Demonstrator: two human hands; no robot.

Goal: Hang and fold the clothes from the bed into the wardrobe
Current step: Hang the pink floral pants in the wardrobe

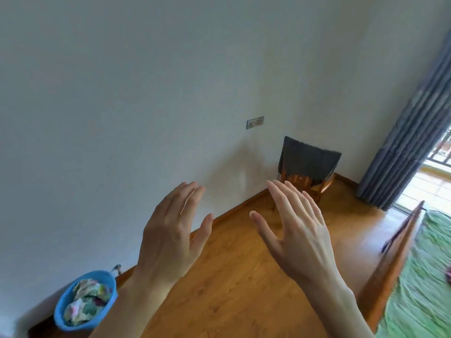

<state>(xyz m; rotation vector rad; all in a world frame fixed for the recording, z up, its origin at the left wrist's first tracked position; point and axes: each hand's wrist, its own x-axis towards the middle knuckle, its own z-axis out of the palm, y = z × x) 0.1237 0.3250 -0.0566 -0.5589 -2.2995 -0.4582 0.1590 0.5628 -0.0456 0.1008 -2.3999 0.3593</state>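
I hold my left hand (168, 230) and right hand (296, 223) spread and empty, raised over the floor left of the bed (422, 276), probably readying to reach. The bed's long axis runs away toward the curtain (402, 142). I can't see any clothes lying on the bed, and the wardrobe is out of view.

pale plain wall (146, 93) with a grey socket plate (255, 122) | glossy orange-brown wooden floor (231, 276) | blue-grey pleated curtain (405, 147) beside a sunlit doorway (436, 172) | wooden corner chair (314, 184) draped in dark grey cloth (310, 162)
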